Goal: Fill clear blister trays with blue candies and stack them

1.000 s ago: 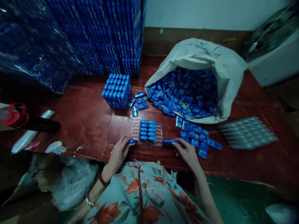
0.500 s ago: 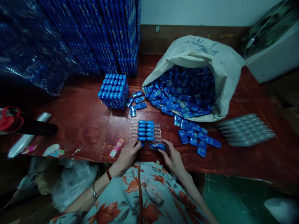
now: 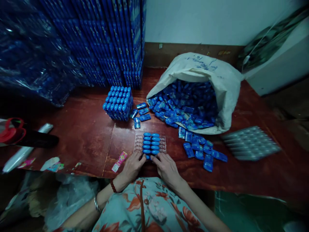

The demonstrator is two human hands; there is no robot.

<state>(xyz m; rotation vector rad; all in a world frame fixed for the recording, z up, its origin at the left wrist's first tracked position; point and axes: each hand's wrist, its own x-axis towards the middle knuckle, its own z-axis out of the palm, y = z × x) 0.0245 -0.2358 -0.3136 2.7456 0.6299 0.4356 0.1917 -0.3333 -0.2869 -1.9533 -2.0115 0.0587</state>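
A clear plastic tray (image 3: 138, 141) with moulded hollows lies before me, two columns of small blue rounded packs (image 3: 155, 143) standing in its middle. My left hand (image 3: 132, 166) is at the tray's near left corner, its fingertips closed at a blue pack (image 3: 147, 157) in the nearest row. My right hand (image 3: 166, 167) is opposite, fingers bent and pressed together at the near right end of that row. The pack under the right fingers is mostly hidden.
A white sack (image 3: 227, 87) spills blue packs onto the table (image 3: 84, 129). Loose packs (image 3: 199, 151) lie to the right, near stacked clear trays (image 3: 251, 143). Left are a block of filled trays (image 3: 118, 103), a red-lidded bottle (image 3: 31, 137) and tall blue stacks (image 3: 108, 42).
My right hand has moved left to the tray's near edge, bringing the blue pack it held into the nearest row. The left hand stays at the tray. The view has tilted up slightly.
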